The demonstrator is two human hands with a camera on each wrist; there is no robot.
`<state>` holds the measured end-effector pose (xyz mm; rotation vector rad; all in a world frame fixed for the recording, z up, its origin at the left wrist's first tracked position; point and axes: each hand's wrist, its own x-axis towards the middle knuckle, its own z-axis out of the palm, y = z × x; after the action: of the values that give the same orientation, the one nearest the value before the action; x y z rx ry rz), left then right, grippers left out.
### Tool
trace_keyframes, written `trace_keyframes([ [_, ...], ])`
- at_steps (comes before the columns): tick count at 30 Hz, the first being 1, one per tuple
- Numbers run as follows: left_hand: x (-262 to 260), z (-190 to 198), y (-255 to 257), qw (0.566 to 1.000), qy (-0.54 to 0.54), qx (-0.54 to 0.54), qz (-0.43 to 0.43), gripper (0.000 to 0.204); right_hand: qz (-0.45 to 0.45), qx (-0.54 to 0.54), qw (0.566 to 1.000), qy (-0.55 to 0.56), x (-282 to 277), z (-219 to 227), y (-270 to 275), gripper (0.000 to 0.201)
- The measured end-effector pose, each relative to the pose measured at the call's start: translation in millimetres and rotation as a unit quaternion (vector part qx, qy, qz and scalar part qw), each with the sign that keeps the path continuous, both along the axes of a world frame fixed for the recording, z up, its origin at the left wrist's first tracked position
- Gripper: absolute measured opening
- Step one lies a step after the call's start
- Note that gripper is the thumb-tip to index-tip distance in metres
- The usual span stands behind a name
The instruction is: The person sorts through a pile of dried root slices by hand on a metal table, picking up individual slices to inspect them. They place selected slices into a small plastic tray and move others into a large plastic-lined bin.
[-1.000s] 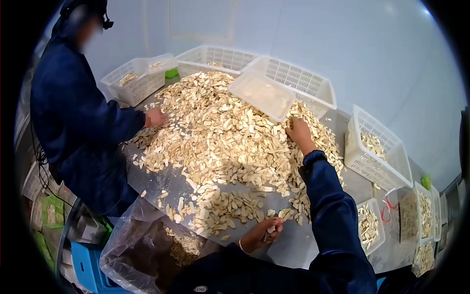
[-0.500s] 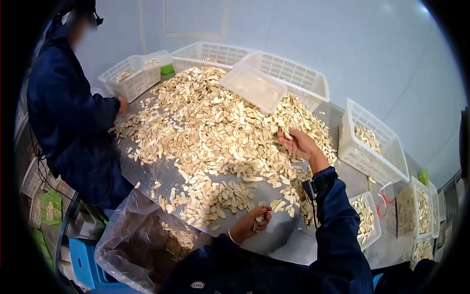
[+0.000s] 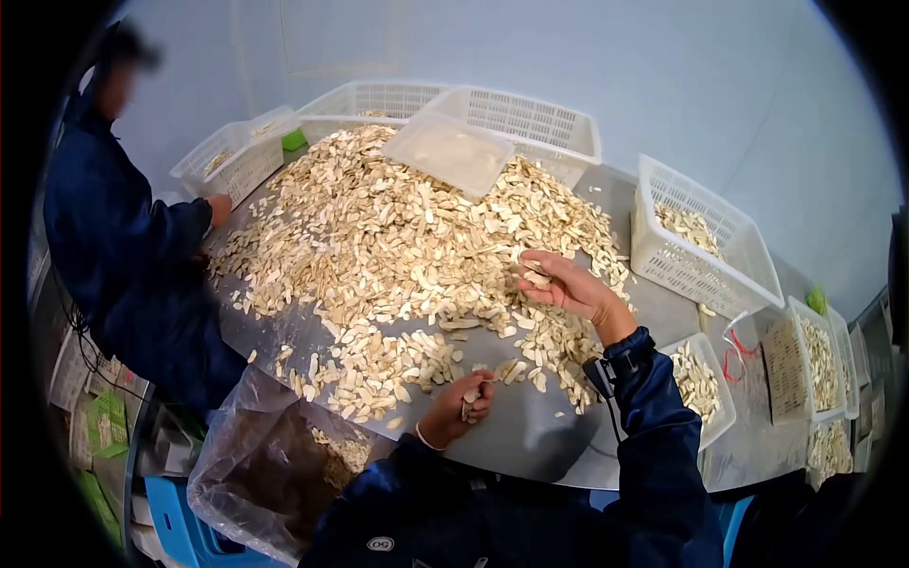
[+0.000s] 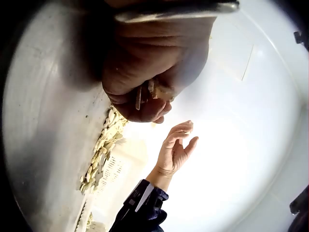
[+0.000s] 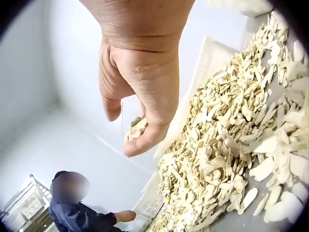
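Observation:
A large heap of pale dried slices (image 3: 407,227) covers the middle of the metal table. My right hand (image 3: 573,292) is over the heap's right side, holding a slice or two (image 3: 537,276) in its bent fingers; the right wrist view shows the slices (image 5: 137,128) against the fingers. Near the table's front edge, my left hand (image 3: 456,411) curls round a few slices (image 3: 471,396). In the left wrist view, thin slice edges (image 4: 139,98) stick out of the left hand (image 4: 149,67).
White crates (image 3: 701,248) and a shallow lid-like tray (image 3: 450,153) stand around the heap. A small tray of slices (image 3: 696,383) is at the right. A plastic-lined container (image 3: 256,454) sits below the front edge. Another person (image 3: 123,256) stands at the left.
My right hand has lifted from the heap beside the tray, turned, and come nearer with slices in its fingers. My left hand still holds its slices. The other person's hand has drawn back from the heap.

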<state>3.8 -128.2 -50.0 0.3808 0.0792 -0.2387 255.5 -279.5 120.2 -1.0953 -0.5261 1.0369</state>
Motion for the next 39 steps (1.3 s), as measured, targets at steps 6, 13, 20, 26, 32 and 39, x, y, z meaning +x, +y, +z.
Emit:
trace_keyframes([
  [6,-1.0,-0.6,0.5,1.000,-0.005,-0.011,0.000,0.025,-0.019,-0.002,0.998,0.068,6.8,-10.5,-15.4,0.034],
  [13,-3.4,5.4,1.5,1.000,0.000,0.002,0.003,0.024,-0.042,0.011,0.996,0.074,-4.9,-10.3,-9.8,0.033],
  [20,-1.8,-0.8,3.0,1.000,-0.026,-0.008,-0.009,0.024,-0.028,0.036,0.987,0.155,-6.6,-10.9,1.5,0.034],
  [26,-1.8,-4.0,3.5,0.999,-0.031,-0.019,-0.013,0.025,-0.014,0.053,0.984,0.172,-13.3,-7.3,4.4,0.036],
  [32,-1.6,-0.1,2.3,1.000,-0.020,-0.010,-0.003,0.024,-0.008,0.046,0.987,0.156,-16.0,-8.9,1.6,0.036],
  [39,-0.7,-3.3,1.9,1.000,-0.019,-0.014,-0.003,0.025,-0.032,0.046,0.985,0.165,-18.7,-6.0,-0.1,0.035],
])
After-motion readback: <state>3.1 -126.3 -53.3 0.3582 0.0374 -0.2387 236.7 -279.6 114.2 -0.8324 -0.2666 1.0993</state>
